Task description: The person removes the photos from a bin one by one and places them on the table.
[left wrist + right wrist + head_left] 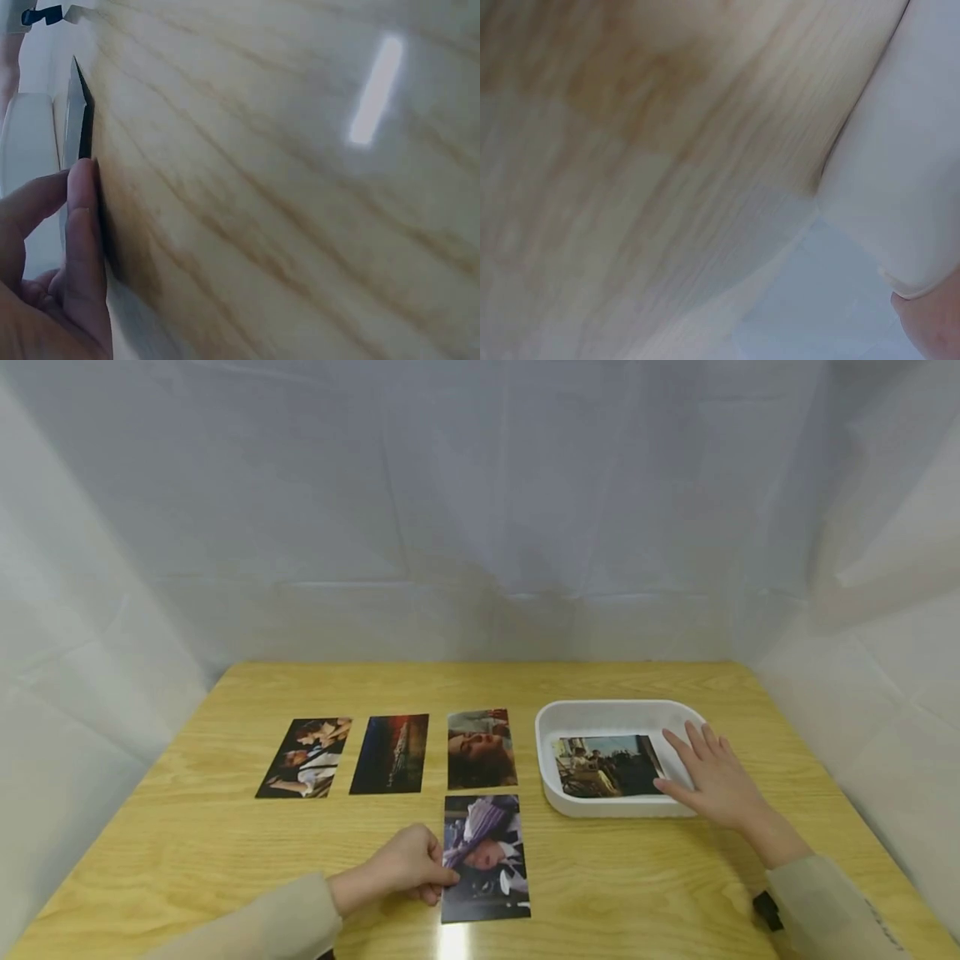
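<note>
wooden table (645,877) bears four photos. left hand (405,864) pinches the near photo's (483,860) edge, seemingly flat. right hand (712,777), fingers straight and spread, rests on the white tray (551,718).

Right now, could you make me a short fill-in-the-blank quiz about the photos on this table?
1. The white tray holds ____ photo.
2. The far row on the wooden table has ____ photos lying flat.
3. The left hand pinches the edge of the photo with the ____ hat.
4. The right hand rests open on the tray's ____ side.

Missing words: one; three; purple; right
</note>
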`<state>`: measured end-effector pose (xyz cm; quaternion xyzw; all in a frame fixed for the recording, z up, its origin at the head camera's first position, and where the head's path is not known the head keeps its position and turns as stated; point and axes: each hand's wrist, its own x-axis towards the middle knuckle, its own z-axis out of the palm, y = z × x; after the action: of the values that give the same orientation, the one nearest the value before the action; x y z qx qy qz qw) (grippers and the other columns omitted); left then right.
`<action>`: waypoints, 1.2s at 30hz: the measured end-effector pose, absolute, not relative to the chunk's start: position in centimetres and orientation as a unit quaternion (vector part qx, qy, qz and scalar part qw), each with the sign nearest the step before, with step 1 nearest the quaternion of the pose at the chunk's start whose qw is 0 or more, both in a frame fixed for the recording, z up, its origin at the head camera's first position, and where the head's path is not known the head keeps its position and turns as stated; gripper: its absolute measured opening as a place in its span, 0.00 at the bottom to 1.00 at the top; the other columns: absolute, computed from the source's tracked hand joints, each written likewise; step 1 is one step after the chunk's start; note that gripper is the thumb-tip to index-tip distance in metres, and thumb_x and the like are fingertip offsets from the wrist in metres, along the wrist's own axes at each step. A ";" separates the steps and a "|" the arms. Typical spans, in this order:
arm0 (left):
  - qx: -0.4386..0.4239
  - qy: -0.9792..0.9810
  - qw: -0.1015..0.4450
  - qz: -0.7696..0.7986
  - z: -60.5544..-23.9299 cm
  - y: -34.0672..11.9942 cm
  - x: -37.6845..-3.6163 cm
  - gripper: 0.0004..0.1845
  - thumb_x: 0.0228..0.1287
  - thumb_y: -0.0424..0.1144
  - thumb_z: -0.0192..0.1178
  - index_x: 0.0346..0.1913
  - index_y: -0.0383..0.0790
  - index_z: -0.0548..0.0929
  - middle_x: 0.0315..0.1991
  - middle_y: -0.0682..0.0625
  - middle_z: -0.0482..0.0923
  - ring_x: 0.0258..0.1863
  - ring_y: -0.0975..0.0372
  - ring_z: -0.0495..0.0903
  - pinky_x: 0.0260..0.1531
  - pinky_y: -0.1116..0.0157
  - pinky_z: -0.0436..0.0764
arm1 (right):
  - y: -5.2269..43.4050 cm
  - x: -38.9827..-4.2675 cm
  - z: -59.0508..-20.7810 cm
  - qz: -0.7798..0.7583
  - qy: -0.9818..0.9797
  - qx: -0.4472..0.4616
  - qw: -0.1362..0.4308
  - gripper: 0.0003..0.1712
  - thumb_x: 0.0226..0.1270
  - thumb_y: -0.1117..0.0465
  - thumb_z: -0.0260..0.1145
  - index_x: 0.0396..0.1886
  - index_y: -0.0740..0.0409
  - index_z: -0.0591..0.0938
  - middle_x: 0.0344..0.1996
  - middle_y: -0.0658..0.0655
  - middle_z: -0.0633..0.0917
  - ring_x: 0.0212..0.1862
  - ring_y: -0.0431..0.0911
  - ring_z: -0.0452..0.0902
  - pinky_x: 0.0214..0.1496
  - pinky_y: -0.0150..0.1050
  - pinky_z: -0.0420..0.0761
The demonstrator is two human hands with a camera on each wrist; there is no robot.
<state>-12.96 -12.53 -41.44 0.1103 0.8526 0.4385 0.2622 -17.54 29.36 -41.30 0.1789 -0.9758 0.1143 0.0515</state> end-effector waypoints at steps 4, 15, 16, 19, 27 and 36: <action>0.150 0.862 0.251 0.413 -41.7 -12.6 -13.3 0.15 0.45 0.35 0.67 0.10 0.36 0.74 0.07 0.51 0.73 0.07 0.66 0.73 0.08 0.72 0.69 | 29.4 -17.5 -41.3 0.113 -0.975 0.181 0.053 0.44 0.59 0.40 0.54 0.65 0.66 0.57 0.62 0.76 0.49 0.63 0.69 0.38 0.58 0.62 0.41; 0.204 0.889 0.216 0.347 -41.4 -12.4 -13.8 0.15 0.45 0.37 0.67 0.11 0.40 0.73 0.08 0.55 0.71 0.08 0.67 0.71 0.10 0.71 0.70 | 29.4 -17.5 -41.2 0.115 -0.975 0.182 0.054 0.44 0.59 0.40 0.54 0.65 0.65 0.57 0.63 0.75 0.49 0.63 0.68 0.38 0.58 0.62 0.41; 0.213 0.897 0.201 0.332 -41.1 -12.2 -14.0 0.15 0.45 0.38 0.67 0.12 0.41 0.73 0.09 0.56 0.70 0.08 0.68 0.70 0.11 0.71 0.69 | 29.4 -17.5 -41.3 0.115 -0.975 0.182 0.054 0.44 0.59 0.40 0.54 0.65 0.65 0.57 0.63 0.75 0.49 0.63 0.68 0.38 0.58 0.62 0.41; 0.244 0.916 0.141 0.286 -40.0 -11.5 -14.7 0.13 0.45 0.42 0.67 0.16 0.44 0.73 0.12 0.59 0.69 0.11 0.69 0.66 0.12 0.70 0.66 | 29.4 -17.6 -41.4 0.115 -0.975 0.181 0.055 0.44 0.59 0.40 0.54 0.65 0.65 0.57 0.63 0.75 0.49 0.63 0.68 0.38 0.58 0.62 0.41; 0.288 0.908 0.049 0.300 -36.9 -7.1 -17.1 0.14 0.49 0.47 0.66 0.32 0.42 0.77 0.24 0.57 0.75 0.21 0.68 0.72 0.22 0.70 0.72 | 29.2 -17.5 -41.4 0.114 -0.975 0.182 0.062 0.43 0.59 0.40 0.55 0.64 0.66 0.58 0.62 0.76 0.50 0.62 0.69 0.39 0.58 0.63 0.44; 0.299 0.908 -0.011 0.292 -36.2 -1.6 -20.1 0.28 0.52 0.51 0.62 0.54 0.40 0.72 0.48 0.48 0.73 0.46 0.60 0.73 0.43 0.63 0.73 | 29.2 -17.4 -41.2 0.109 -0.975 0.181 0.062 0.43 0.59 0.40 0.55 0.64 0.65 0.58 0.62 0.76 0.51 0.62 0.69 0.40 0.58 0.63 0.44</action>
<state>-20.12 -1.62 -36.25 0.2994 0.9083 0.2920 -0.0108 -17.43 29.18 -41.16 0.1813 -0.9754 0.1085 0.0622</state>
